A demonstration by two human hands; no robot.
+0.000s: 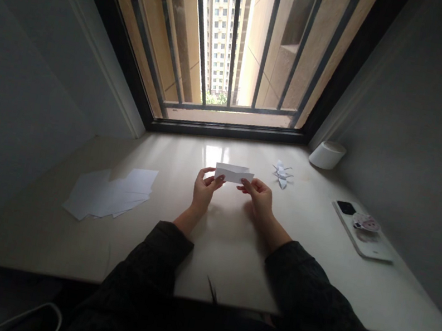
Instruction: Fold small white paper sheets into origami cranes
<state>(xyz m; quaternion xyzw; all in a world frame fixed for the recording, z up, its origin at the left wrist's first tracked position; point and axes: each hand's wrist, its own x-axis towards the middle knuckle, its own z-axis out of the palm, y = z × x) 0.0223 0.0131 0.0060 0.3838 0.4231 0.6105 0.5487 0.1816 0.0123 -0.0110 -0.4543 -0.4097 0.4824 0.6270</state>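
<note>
A small white sheet of folded paper (234, 173) is held up above the white tabletop, a crease line running along it. My left hand (203, 189) pinches its left end between thumb and fingers. At the right end, my right hand (258, 196) grips the same paper, thumb on the near face. Beyond my right hand lie folded paper cranes (281, 174), close together on the table. To the left of my hands rests a loose spread of white paper sheets (110, 192).
On the right side of the table (225, 262) lies a white phone (362, 234) with a round ornament on its back. A white cylindrical object (326, 155) stands in the back right corner. Behind the table is a barred window (238, 61), with walls on both sides.
</note>
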